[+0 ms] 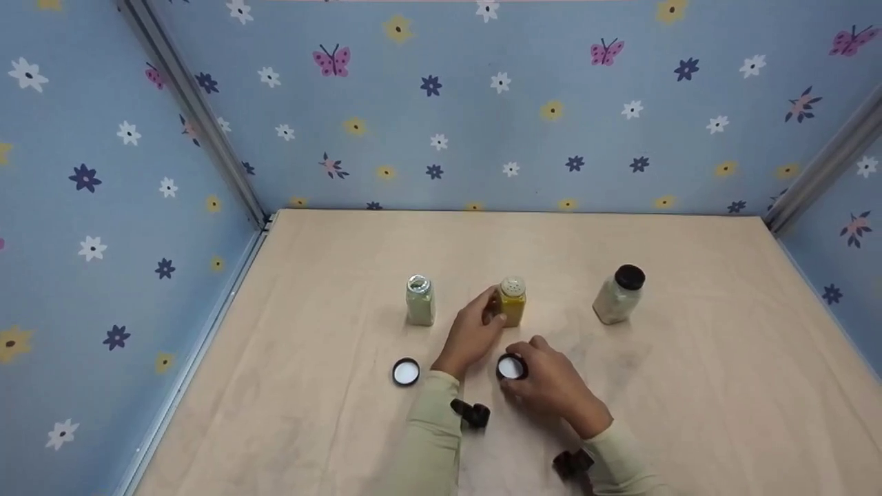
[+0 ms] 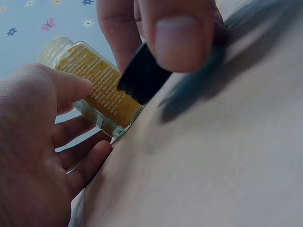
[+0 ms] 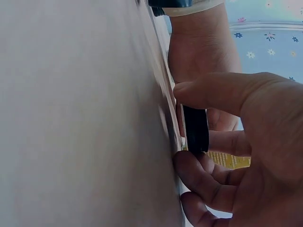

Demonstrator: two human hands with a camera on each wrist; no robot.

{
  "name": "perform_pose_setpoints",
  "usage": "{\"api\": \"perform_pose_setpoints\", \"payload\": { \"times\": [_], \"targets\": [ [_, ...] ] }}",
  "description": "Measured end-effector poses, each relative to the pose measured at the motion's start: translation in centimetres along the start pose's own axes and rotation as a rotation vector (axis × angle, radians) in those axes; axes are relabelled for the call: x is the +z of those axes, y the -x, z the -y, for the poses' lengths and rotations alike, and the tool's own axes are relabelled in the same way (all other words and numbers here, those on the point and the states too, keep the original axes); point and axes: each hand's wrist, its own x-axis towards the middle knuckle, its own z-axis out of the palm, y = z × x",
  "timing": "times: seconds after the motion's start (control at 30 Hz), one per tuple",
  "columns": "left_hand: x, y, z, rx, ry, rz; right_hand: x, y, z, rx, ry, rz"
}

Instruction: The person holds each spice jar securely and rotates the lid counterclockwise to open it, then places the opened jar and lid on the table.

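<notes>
A glass spice jar of yellow powder (image 1: pixel 512 310) stands upright on the table, its perforated shaker top bare. My left hand (image 1: pixel 473 335) holds it from the left, thumb on the near side and fingers behind, as the left wrist view shows. Just in front of the jar, my right hand (image 1: pixel 555 382) pinches a black screw cap (image 1: pixel 510 367) between thumb and fingers, its white inside facing up. Edge-on in the right wrist view, the cap (image 3: pixel 196 128) is close over the table, with the yellow jar partly hidden behind the fingers.
An uncapped jar of pale green contents (image 1: pixel 420 303) stands left of the hands. Nearer me lies another black cap (image 1: pixel 406 372), white inside up. To the right is a jar with its black lid on (image 1: pixel 618 296). Flowered blue panels (image 1: pixel 441 110) border the table (image 1: pixel 331 262).
</notes>
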Motion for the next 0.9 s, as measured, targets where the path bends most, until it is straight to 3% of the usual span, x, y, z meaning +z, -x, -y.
{"api": "perform_pose_setpoints", "payload": {
  "times": [0.5,0.9],
  "targets": [
    [-0.14,0.11,0.09,0.006,0.004,0.009,0.19,-0.06,-0.27,-0.043,0.058,0.013],
    [-0.13,0.11,0.03,0.014,-0.014,0.001,0.18,-0.25,-0.32,-0.002,0.06,0.042]
  ]
}}
